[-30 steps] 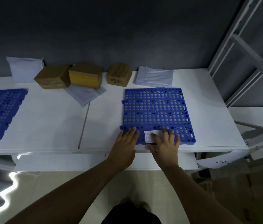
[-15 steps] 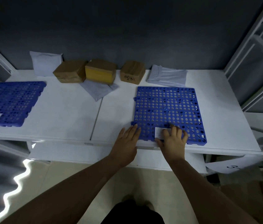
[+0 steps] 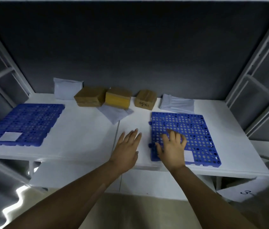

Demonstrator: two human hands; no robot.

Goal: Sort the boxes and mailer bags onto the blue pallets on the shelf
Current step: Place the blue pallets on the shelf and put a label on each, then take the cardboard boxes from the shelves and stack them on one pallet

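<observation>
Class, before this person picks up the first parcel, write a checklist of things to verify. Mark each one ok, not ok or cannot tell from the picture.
1. Both hands free: ok. The left hand and right hand hold nothing.
2. The right pallet is free of parcels: ok.
3. The left pallet is free of parcels: ok.
4. The middle mailer bag is free to lift: not ok. The yellow-faced box sits on part of it.
5. Which pallet takes boxes: cannot tell. The white label on the right pallet is too blurred to read.
</observation>
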